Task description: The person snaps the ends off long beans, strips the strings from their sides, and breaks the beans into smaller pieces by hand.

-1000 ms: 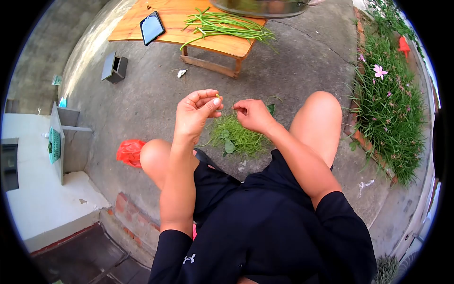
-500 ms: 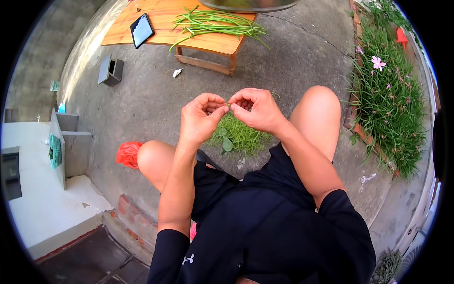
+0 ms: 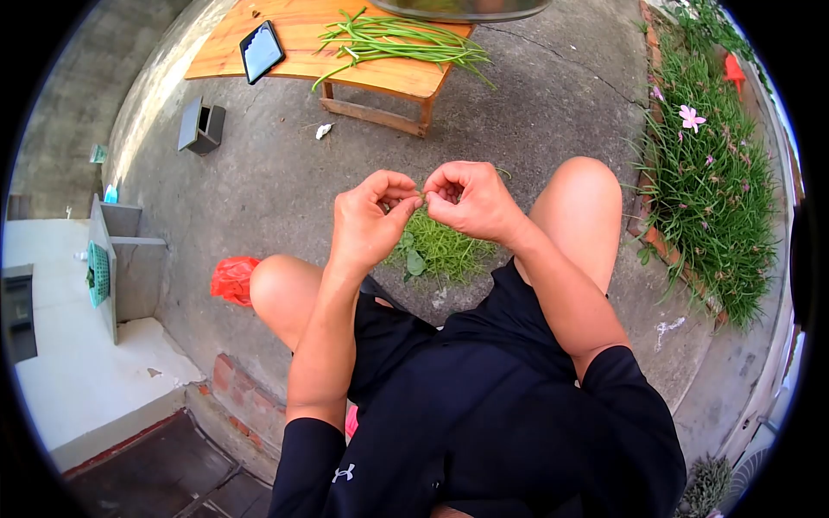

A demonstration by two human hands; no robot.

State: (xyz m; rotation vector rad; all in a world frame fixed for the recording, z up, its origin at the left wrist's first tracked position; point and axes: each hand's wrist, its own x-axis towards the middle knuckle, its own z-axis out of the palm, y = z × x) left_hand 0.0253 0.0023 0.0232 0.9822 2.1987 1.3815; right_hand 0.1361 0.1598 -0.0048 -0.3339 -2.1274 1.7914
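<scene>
Above the ground between my knees, my left hand [image 3: 371,217] and my right hand [image 3: 473,200] face each other with fingertips almost touching. Each is closed in a pinch, thumb against curled fingers. A tiny greenish bit seems to lie between the tips, too small to name. Below them a loose pile of thin green stem pieces [image 3: 453,252] rests on the concrete, with a few broad leaves [image 3: 415,262] at its left side. Long green stalks [image 3: 393,41] lie in a bunch on the wooden table [image 3: 414,79] ahead.
A tablet [image 3: 261,52] sits on the table's left part, near the rim of a dark round object [image 3: 466,14]. A grey box with a raised lid [image 3: 204,129] stands on the ground. The red plastic bag [image 3: 231,281] is beside my left knee. Grass with pink flowers [image 3: 708,190] borders the right.
Both hands have shifted very slightly to the right, still pinched, and the tiny gap between their fingertips looks a little different. The pile and the stalks stay as they were.
</scene>
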